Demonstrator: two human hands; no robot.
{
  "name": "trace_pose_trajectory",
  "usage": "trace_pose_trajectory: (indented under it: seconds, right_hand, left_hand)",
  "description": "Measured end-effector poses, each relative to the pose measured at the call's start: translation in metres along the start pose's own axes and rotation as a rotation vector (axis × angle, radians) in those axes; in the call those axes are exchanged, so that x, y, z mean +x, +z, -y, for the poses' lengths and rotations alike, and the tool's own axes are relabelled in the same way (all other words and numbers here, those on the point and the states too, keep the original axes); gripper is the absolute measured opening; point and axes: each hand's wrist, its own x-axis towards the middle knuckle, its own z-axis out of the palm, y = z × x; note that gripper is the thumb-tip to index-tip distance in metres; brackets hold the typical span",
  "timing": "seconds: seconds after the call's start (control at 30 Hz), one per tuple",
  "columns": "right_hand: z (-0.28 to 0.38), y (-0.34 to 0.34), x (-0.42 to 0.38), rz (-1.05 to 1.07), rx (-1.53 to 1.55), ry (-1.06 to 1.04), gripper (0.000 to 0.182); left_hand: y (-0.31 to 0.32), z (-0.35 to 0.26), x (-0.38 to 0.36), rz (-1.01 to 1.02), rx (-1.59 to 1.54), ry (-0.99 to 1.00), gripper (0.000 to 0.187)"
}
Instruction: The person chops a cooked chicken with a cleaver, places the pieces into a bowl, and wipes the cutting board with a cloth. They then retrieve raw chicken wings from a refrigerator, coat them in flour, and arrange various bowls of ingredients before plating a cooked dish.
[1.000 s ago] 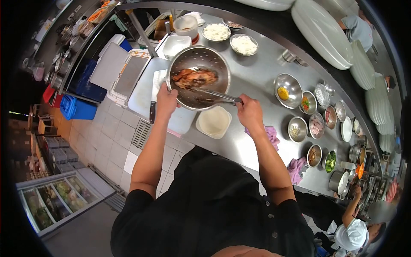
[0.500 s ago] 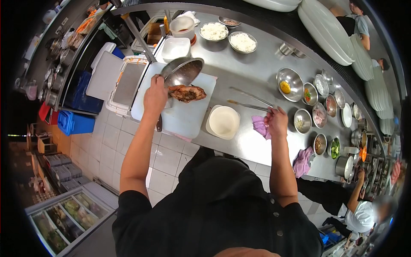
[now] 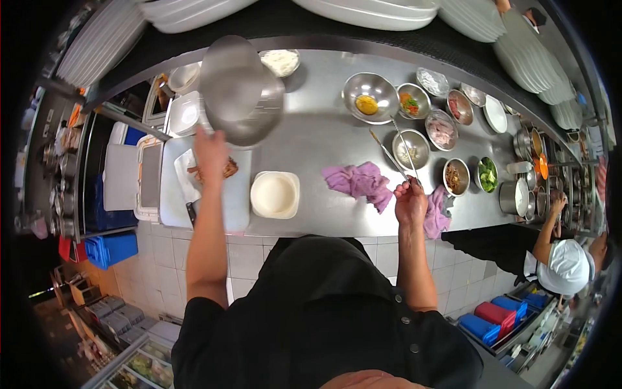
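Note:
My left hand (image 3: 211, 154) is blurred and closed at the lower rim of a large metal bowl (image 3: 262, 113), which is tilted above the cutting board (image 3: 236, 207). Browned meat (image 3: 230, 167) lies on the board, partly hidden by my wrist. Beside it is a knife (image 3: 191, 212) with a dark handle. In my right hand (image 3: 411, 200) are metal tongs (image 3: 396, 161), their tips apart, reaching up near a bowl of pale pieces (image 3: 410, 150) and a bowl with egg yolk (image 3: 367, 105). A purple cloth (image 3: 359, 185) lies left of this hand.
A white square container (image 3: 275, 194) stands beside the board. Several small ingredient bowls (image 3: 457, 177) fill the right side. A shelf (image 3: 311, 34) with stacked plates crosses above the counter. A co-worker (image 3: 565, 266) is at the far right, one arm over the counter.
The view has turned to the right. The large bowl has moved up and tipped, its inside now showing. The tongs have shifted right, toward the small bowls, and point more upward.

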Motion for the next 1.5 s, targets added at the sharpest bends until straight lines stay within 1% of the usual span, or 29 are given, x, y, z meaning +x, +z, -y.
trace_pose_trajectory:
  seconds: [0.03,0.1,0.13,0.23,0.3,0.4,0.43,0.47,0.53,0.6,0.67,0.7,0.73,0.77,0.8,0.87,0.9,0.93,0.97,1.0,1.07,1.13,1.17,1.2,1.23,1.27,1.33,1.47,1.5]
  right_hand:
    - [0.005,0.003,0.005,0.002,0.01,-0.022,0.02]
    - [0.011,0.012,0.018,0.046,0.017,-0.051,0.019]
    - [0.014,0.019,0.026,0.057,-0.008,-0.074,0.019]
    - [0.011,0.04,0.066,0.044,-0.067,-0.162,0.017]
    - [0.008,0.053,0.101,0.025,-0.131,-0.201,0.017]
    - [-0.007,0.054,0.167,0.01,-0.216,-0.187,0.021]
    - [-0.01,0.057,0.175,0.016,-0.218,-0.172,0.021]
    - [-0.012,0.063,0.182,0.024,-0.27,-0.168,0.024]
    - [-0.01,0.074,0.184,0.05,-0.323,-0.156,0.028]
    - [-0.004,0.075,0.166,-0.038,-0.361,-0.157,0.035]
    - [-0.005,0.06,0.149,-0.114,-0.416,-0.222,0.039]
    - [-0.008,0.052,0.136,-0.095,-0.573,-0.31,0.031]
    - [-0.013,0.045,0.121,-0.069,-0.723,-0.406,0.025]
    - [-0.022,0.039,0.106,0.035,-0.871,-0.415,0.02]
    - [-0.031,0.029,0.091,0.135,-1.018,-0.429,0.017]
    - [-0.048,0.007,0.066,0.418,-1.406,-0.434,0.013]
    - [-0.063,-0.01,0.059,0.55,-1.554,-0.519,0.016]
    - [-0.077,-0.024,0.053,0.68,-1.696,-0.614,0.019]
    - [-0.084,-0.029,0.045,0.767,-1.741,-0.695,0.019]
    - [-0.093,-0.031,0.044,0.781,-1.741,-0.693,0.019]
    - [-0.105,-0.035,0.043,0.592,-1.902,-0.628,0.021]
    - [-0.109,-0.015,0.046,0.575,-1.942,-0.681,0.02]
    - [-0.109,-0.005,0.049,0.614,-1.995,-0.623,0.019]
    - [-0.112,0.007,0.051,0.651,-2.046,-0.565,0.018]
    - [-0.114,0.03,0.042,0.671,-1.928,-0.539,0.016]
    - [-0.118,0.051,0.034,0.666,-1.933,-0.545,0.016]
    - [-0.136,0.088,0.016,0.772,-1.711,-0.501,0.02]
    - [-0.189,0.155,-0.036,0.791,-1.619,-0.507,0.019]
    - [-0.203,0.171,-0.048,0.774,-1.612,-0.514,0.019]
  left_hand:
    - [0.045,0.018,-0.005,0.086,-0.139,0.005,0.042]
    - [0.135,0.011,-0.034,0.281,-0.291,-0.124,0.031]
    - [0.184,0.011,-0.043,0.311,-0.383,-0.219,0.026]
    - [0.299,0.006,-0.069,0.353,-0.49,-0.393,0.025]
    - [0.341,-0.008,-0.084,0.385,-0.549,-0.452,0.027]
    - [0.373,-0.001,-0.095,0.395,-0.622,-0.539,0.031]
    - [0.371,0.011,-0.097,0.47,-0.568,-0.515,0.041]
    - [0.367,0.03,-0.105,0.452,-0.567,-0.515,0.041]
    - [0.346,0.069,-0.141,0.48,0.133,0.168,0.049]
    - [0.293,0.063,-0.194,0.682,0.528,0.34,0.056]
    - [0.266,0.108,-0.237,0.696,0.802,0.627,0.052]
    - [0.26,0.131,-0.234,0.658,0.821,0.592,0.052]
    - [0.257,0.153,-0.23,0.741,0.707,0.71,0.05]
    - [0.252,0.164,-0.223,0.82,0.59,0.833,0.048]
    - [0.252,0.154,-0.215,0.789,0.609,0.808,0.048]
    - [0.256,0.107,-0.199,1.083,0.71,0.29,0.043]
    - [0.25,0.099,-0.198,1.058,0.714,0.27,0.043]
    - [0.244,0.092,-0.199,0.937,0.646,0.273,0.042]
    - [0.233,0.078,-0.197,0.821,0.579,0.28,0.041]
    - [0.22,0.066,-0.194,0.813,0.578,0.27,0.041]
    - [0.176,0.016,-0.183,0.793,0.503,0.276,0.042]
    - [0.127,-0.008,-0.172,0.784,0.528,0.285,0.043]
    - [0.104,-0.013,-0.165,0.727,0.495,0.303,0.044]
    - [0.081,-0.011,-0.157,0.67,0.462,0.323,0.044]
    - [0.057,-0.003,-0.15,0.606,0.418,0.32,0.044]
    - [0.031,0.005,-0.143,0.543,0.374,0.317,0.043]
    - [-0.025,0.03,-0.122,0.444,0.437,0.277,0.043]
    - [-0.145,0.097,-0.079,0.187,0.524,0.049,0.043]
    - [-0.174,0.128,-0.068,0.099,0.604,0.02,0.049]
